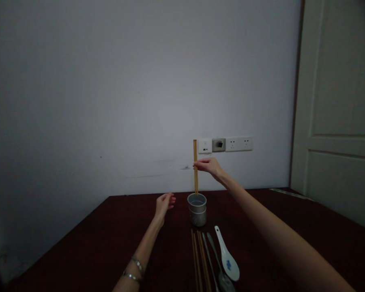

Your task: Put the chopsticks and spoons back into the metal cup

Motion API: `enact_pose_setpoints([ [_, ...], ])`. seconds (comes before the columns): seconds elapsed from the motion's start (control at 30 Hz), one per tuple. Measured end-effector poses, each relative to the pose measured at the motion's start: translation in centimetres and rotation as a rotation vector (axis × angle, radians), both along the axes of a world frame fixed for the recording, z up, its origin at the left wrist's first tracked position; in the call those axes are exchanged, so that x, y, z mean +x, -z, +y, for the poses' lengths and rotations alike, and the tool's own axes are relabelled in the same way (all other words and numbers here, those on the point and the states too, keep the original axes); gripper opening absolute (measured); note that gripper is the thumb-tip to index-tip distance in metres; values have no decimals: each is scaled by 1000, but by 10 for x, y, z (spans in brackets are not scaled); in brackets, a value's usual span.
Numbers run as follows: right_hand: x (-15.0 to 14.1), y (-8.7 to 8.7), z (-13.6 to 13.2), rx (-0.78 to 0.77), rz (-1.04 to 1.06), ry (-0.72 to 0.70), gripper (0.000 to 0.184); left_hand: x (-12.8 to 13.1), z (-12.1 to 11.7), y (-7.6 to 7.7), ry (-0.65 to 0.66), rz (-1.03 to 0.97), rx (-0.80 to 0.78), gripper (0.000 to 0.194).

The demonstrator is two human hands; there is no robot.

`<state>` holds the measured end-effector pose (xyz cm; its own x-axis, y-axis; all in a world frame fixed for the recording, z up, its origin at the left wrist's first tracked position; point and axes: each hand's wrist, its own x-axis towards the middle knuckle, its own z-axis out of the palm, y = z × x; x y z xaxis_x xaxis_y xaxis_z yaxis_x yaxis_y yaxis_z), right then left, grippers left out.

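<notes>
Pinched in my right hand (209, 166) is a pair of wooden chopsticks (196, 180), held upright with the lower ends at the mouth of a grey metal cup (197, 217). My left hand (164, 204) is to the left of the cup, apart from it, fingers loosely curled with a gap and nothing seen in them. In front of the cup lie more wooden chopsticks (202, 259), side by side. Beside these are a thin metal utensil (210, 261), a metal spoon (225, 283) and a white ceramic spoon (229, 263) with a blue pattern.
All of it stands on a dark red table (109, 243) against a pale wall (124, 101). Sockets and switch plates (235, 144) are set in the wall behind my right hand. A pale panelled door (343, 121) is at the right.
</notes>
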<state>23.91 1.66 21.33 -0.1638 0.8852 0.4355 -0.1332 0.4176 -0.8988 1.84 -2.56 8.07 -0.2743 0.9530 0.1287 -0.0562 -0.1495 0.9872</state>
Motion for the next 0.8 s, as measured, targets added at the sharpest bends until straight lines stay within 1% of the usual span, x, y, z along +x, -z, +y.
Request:
enact_pose_setpoints([
  [0.1,-7,15,18,-69,-33,43,25,-8,4,15,-46,-16,-46,26],
  [0.2,-13,36,28,-147,-42,52,23,-13,7,26,-65,-20,-81,27],
  [0.33,-16,65,36,-208,-75,42,21,-17,10,35,-66,-6,-130,28],
  [0.43,-16,82,38,-227,-93,32,24,-19,11,41,-49,2,-149,28],
  [0.53,-16,94,36,-243,-111,5,25,-21,12,46,-48,-8,-161,27],
  [0.67,-17,105,32,-253,-90,-45,23,-23,14,51,-42,-31,-160,25],
  [0.8,-18,113,30,-278,-108,-27,21,-23,13,53,-41,-43,-164,23],
])
